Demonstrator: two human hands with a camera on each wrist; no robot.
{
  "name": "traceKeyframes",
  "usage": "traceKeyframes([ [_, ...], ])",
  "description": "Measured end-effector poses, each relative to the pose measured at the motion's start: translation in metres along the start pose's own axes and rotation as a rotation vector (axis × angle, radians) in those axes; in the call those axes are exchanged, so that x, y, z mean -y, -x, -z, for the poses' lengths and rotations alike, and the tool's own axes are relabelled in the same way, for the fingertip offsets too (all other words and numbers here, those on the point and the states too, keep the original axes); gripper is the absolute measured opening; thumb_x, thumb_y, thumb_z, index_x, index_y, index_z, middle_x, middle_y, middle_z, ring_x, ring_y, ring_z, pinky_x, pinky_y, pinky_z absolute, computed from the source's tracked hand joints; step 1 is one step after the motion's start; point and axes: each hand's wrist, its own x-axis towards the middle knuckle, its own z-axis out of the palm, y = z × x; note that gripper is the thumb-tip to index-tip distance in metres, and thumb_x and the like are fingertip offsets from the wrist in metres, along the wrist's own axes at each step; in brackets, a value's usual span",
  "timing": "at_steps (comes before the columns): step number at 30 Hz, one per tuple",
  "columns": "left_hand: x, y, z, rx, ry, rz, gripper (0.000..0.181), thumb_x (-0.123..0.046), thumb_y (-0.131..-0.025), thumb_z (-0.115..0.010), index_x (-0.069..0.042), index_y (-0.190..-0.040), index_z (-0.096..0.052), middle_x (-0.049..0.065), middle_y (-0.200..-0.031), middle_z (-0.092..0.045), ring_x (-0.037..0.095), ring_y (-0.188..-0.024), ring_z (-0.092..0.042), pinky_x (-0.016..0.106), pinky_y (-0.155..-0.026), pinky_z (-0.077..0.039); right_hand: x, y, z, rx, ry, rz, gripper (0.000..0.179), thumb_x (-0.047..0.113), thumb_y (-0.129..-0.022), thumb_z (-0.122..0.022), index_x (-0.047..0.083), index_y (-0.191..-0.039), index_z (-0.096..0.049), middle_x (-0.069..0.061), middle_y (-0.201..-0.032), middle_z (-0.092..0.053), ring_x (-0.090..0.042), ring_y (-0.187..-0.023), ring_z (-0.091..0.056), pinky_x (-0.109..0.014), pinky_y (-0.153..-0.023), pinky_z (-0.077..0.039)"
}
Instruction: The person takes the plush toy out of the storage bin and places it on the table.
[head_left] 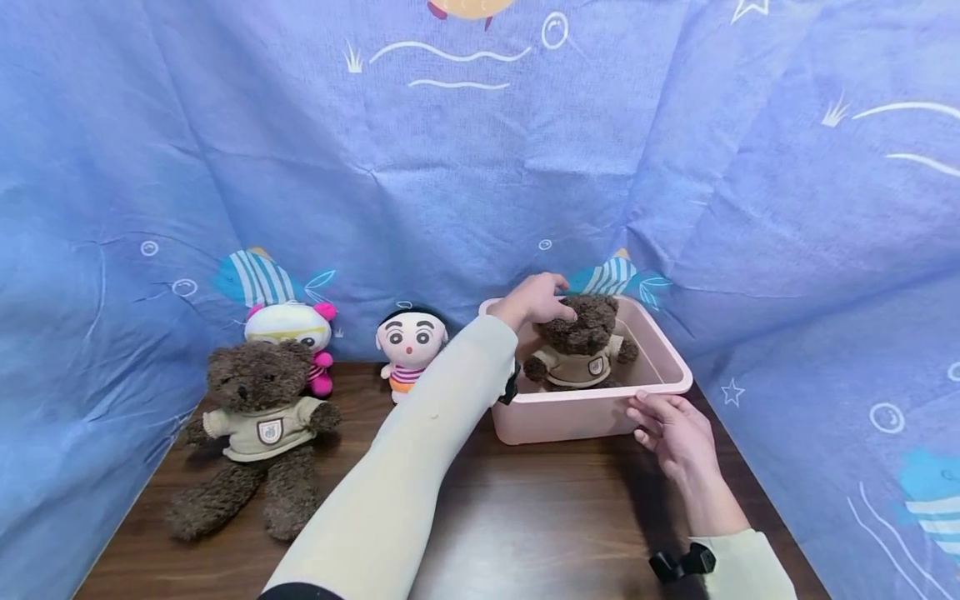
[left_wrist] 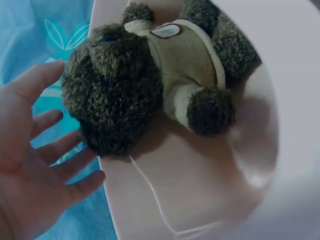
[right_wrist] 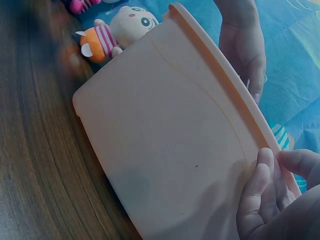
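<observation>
A brown teddy bear (head_left: 581, 333) in a beige sweater sits inside the pink plastic bin (head_left: 570, 417). My left hand (head_left: 536, 298) reaches over the bin to the bear's head. In the left wrist view, the fingers of that hand (left_wrist: 45, 145) are spread and relaxed, with fingertips right beside the fur of the head (left_wrist: 112, 90). At the bin's front right corner, my right hand (head_left: 675, 433) grips the rim. The right wrist view shows its thumb (right_wrist: 300, 160) over the rim and its fingers curled beneath, against the bin's outer wall (right_wrist: 165, 135).
A second teddy bear (head_left: 262, 429) in a beige sweater sits on the wooden table (head_left: 510, 517) at the left. Behind it stands a pink and white plush toy (head_left: 321, 362). A black-haired plush doll (head_left: 408, 346) stands left of the bin. A blue printed cloth (head_left: 465, 200) hangs behind.
</observation>
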Motion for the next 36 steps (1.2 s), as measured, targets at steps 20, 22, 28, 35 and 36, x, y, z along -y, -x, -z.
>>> traceKeyframes([
  [20, -0.027, -0.011, -0.017, 0.256, -0.158, 0.191, 0.106, -0.041, -0.093, -0.075, -0.019, -0.167, -0.003, 0.006, -0.173, -0.011, 0.023, -0.155, -0.027, 0.036, -0.117, -0.040, 0.005, -0.001, -0.003, -0.003, -0.016, -0.017, 0.015, 0.012, -0.098, -0.070, 0.017, -0.089, -0.059, 0.005, -0.083, -0.079, -0.006, -0.072, -0.075, -0.024, -0.054, -0.056],
  [22, -0.027, -0.011, -0.021, 0.253, -0.133, 0.172, 0.110, -0.036, -0.093, -0.076, -0.016, -0.166, 0.004, 0.004, -0.173, -0.014, 0.021, -0.156, -0.024, 0.036, -0.120, -0.036, 0.004, -0.002, -0.002, -0.007, -0.018, -0.019, 0.015, 0.012, -0.098, -0.070, 0.017, -0.089, -0.059, 0.005, -0.083, -0.079, -0.006, -0.071, -0.075, -0.024, -0.053, -0.056],
  [28, -0.029, -0.012, -0.038, 0.164, -0.176, 0.112, 0.114, -0.033, -0.090, -0.081, -0.010, -0.166, 0.001, 0.003, -0.169, -0.028, 0.020, -0.151, -0.036, 0.032, -0.117, -0.040, 0.002, -0.003, 0.000, -0.015, -0.029, -0.017, 0.016, 0.010, -0.098, -0.070, 0.017, -0.090, -0.058, 0.005, -0.083, -0.079, -0.007, -0.071, -0.075, -0.024, -0.053, -0.056],
  [35, -0.032, -0.006, -0.048, 0.057, -0.188, 0.082, 0.080, -0.023, -0.090, -0.081, -0.021, -0.154, -0.034, -0.005, -0.149, -0.051, 0.015, -0.114, -0.060, 0.030, -0.083, -0.052, 0.002, -0.002, 0.000, -0.003, -0.034, -0.014, 0.016, 0.010, -0.098, -0.069, 0.017, -0.090, -0.058, 0.005, -0.082, -0.079, -0.007, -0.071, -0.075, -0.023, -0.053, -0.056],
  [36, -0.032, -0.005, -0.048, 0.036, -0.181, 0.079, 0.072, -0.022, -0.090, -0.081, -0.022, -0.149, -0.040, -0.004, -0.144, -0.054, 0.015, -0.110, -0.060, 0.030, -0.080, -0.050, 0.002, -0.002, 0.000, -0.002, -0.032, -0.015, 0.016, 0.010, -0.098, -0.069, 0.017, -0.091, -0.057, 0.005, -0.083, -0.079, -0.006, -0.071, -0.075, -0.023, -0.053, -0.056],
])
